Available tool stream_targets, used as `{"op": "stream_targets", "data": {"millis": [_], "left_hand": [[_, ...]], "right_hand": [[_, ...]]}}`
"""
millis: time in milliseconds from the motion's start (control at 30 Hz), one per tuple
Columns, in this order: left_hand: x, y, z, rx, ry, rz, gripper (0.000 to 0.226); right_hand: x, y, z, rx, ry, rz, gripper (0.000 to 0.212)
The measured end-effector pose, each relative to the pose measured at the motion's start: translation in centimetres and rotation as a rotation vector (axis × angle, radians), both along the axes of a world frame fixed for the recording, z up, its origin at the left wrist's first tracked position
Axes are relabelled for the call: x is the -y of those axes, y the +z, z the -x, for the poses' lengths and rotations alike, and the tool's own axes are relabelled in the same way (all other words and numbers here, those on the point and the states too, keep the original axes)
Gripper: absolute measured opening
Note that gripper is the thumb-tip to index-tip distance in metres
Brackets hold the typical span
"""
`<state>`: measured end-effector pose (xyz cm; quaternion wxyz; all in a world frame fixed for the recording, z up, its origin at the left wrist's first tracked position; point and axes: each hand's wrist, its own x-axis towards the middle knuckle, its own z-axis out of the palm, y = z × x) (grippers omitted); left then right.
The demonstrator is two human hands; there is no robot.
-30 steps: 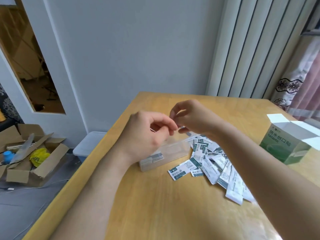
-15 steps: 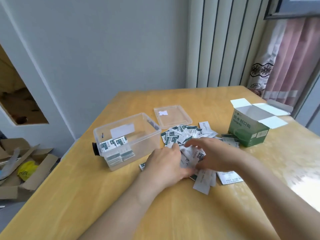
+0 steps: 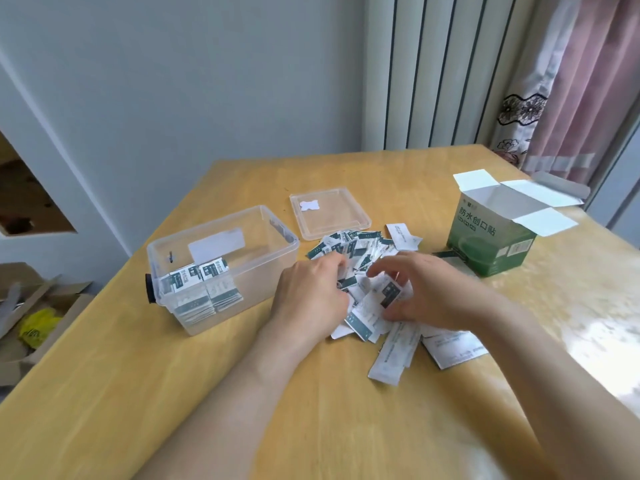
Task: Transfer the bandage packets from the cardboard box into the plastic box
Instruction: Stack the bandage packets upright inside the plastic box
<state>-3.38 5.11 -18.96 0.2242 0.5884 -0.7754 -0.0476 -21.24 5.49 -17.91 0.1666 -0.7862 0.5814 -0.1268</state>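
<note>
- The bandage packets [image 3: 360,258] are spread in a loose pile on the table [image 3: 173,393], between the plastic box [image 3: 221,220] at the left and the open cardboard box [image 3: 491,244] at the far right, probably so that they can be gathered in bunches.
- A few packets are stacked inside the plastic box.
- The left hand [image 3: 311,296] and right hand [image 3: 426,292] are laid palm-down over the pile from both sides, with fingers curved inward; whether packets are gripped cannot be told.
</note>
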Motion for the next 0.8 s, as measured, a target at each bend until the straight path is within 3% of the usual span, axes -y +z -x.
{"op": "stream_targets", "data": {"millis": [133,267,400,533,667,800], "left_hand": [[0.1,-0.1,-1.1,-0.099,0.022,0.025,0.020],[0.3,0.0,-1.9,-0.316,0.000,0.022,0.022],[0.4,-0.1,-2.1,-0.603,-0.068,0.071,0.033],[-0.4,0.7,-1.4,-0.774,-0.112,0.171,0.005],[-0.6,0.3,-1.1,-0.535,-0.300,0.381,0.009],[-0.6,-0.1,-1.3,-0.485,-0.385,0.288,0.013]], "right_hand": [[-0.1,-0.3,-0.3,0.051,-0.031,0.085,0.037],[-0.5,0.2,0.4,0.252,-0.102,0.133,0.010],[-0.5,0.3,1.0,0.535,-0.177,0.066,0.011],[-0.8,0.7,1.1,0.809,-0.171,-0.217,0.011],[-1.2,1.0,0.7,0.994,-0.144,-0.489,0.020],[-1.6,1.6,0.2,1.233,-0.206,-0.713,0.044]]}}
